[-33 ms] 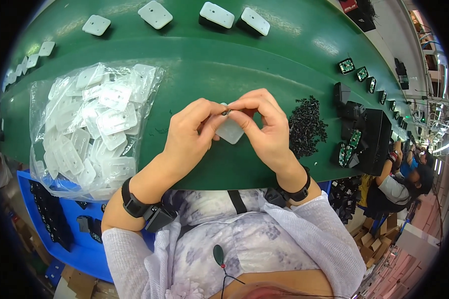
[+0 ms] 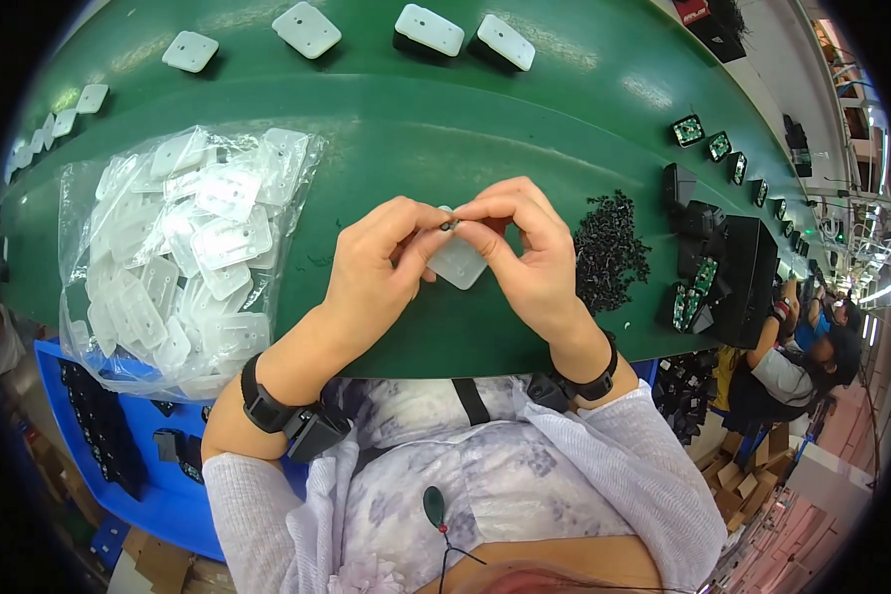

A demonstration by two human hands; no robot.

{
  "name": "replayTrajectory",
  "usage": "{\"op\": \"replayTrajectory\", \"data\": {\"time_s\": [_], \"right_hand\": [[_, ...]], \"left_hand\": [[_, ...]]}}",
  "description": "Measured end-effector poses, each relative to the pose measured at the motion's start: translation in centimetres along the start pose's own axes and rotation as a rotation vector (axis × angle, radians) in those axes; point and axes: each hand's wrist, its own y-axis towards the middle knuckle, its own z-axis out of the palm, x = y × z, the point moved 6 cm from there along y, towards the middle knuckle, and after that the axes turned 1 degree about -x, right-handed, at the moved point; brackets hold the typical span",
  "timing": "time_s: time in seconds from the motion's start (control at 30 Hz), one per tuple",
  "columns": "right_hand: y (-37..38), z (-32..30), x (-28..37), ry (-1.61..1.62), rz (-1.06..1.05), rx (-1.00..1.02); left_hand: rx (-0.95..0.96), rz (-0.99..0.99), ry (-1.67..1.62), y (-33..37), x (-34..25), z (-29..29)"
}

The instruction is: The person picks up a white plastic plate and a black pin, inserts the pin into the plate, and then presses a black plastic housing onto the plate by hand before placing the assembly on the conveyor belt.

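Above the near edge of the green table, my left hand [image 2: 378, 251] and my right hand [image 2: 527, 249] meet fingertip to fingertip. Between them is a small translucent white plastic cover [image 2: 458, 265], its rounded lower end hanging below the fingers. At its upper end both thumbs and forefingers pinch a tiny dark part [image 2: 449, 226], too small to make out fully. Fingers hide most of the cover's top. Close to my right hand lies a heap of small black parts [image 2: 612, 252]. Left of my left hand, a clear plastic bag [image 2: 305, 163] holds many similar white covers [image 2: 233, 241].
White-topped cases [image 2: 431, 30] stand along the far side of the table. At right are black housings [image 2: 698, 218] and green circuit boards [image 2: 703, 275] beside a black box [image 2: 747, 282]. A blue bin [image 2: 158, 510] sits lower left. Another person [image 2: 797, 371] works at far right.
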Motion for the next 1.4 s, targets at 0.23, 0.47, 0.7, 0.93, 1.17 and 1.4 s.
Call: {"op": "replayTrajectory", "data": {"time_s": [0.23, 0.47, 0.7, 0.93, 1.17, 1.4], "right_hand": [[-0.1, -0.5, 1.0, -0.282, -0.188, -0.050], [-0.1, 0.1, 0.2, -0.260, -0.125, -0.014], [0.0, 0.1, -0.2, -0.230, -0.005, -0.021], [-0.4, 0.4, -1.9, 0.033, 0.295, -0.001], [-0.7, 1.6, -3.3, 0.310, 0.329, 0.034], [-0.8, 1.4, -2.1, 0.108, 0.165, -0.010]], "left_hand": [[-0.014, -0.225, -0.388, 0.2, 0.9, 0.1], [0.043, -0.277, -0.489, 0.2, 1.9, 0.4], [0.007, -0.199, -0.486, -0.1, 1.7, 0.6], [-0.078, 0.030, -0.291, -0.2, 0.9, 0.5], [-0.143, 0.199, -0.021, -0.2, -0.2, -0.2], [-0.142, 0.244, 0.018, -0.3, -0.7, -0.5]]}}
